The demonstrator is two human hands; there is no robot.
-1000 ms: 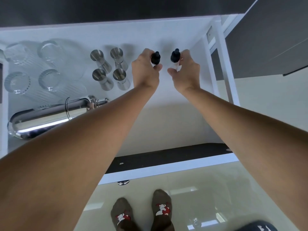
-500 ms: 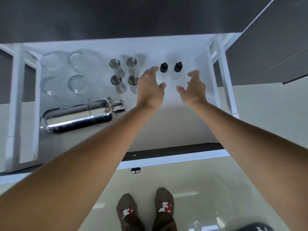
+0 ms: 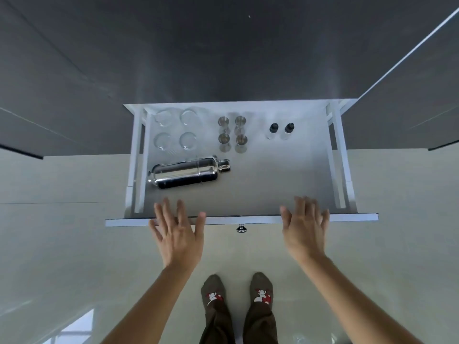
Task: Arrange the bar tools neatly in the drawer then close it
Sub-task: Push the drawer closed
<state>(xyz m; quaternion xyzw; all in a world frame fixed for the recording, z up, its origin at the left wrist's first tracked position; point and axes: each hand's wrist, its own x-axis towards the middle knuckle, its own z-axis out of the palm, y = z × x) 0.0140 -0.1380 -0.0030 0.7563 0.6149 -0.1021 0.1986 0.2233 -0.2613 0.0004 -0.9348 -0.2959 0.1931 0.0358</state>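
The white drawer (image 3: 250, 219) stands pulled out, seen from above. Inside at the back left are several clear glasses (image 3: 175, 130), then several steel jiggers (image 3: 232, 134), and at the back right two small bottles with black caps (image 3: 280, 130). A shiny steel cocktail shaker (image 3: 188, 172) lies on its side in the left front part. My left hand (image 3: 177, 233) and my right hand (image 3: 304, 228) are open with fingers spread, palms down, at the drawer's front edge on either side of the round metal knob (image 3: 241, 228). Neither hand holds anything.
Dark grey cabinet fronts (image 3: 198, 45) rise behind and beside the drawer. The floor (image 3: 62, 244) is pale and glossy. My feet in brown socks (image 3: 238, 294) stand just in front of the drawer.
Both hands let go of the two small bottles at the back right and drew back to the drawer's front edge. The view pulled back, showing the whole drawer.
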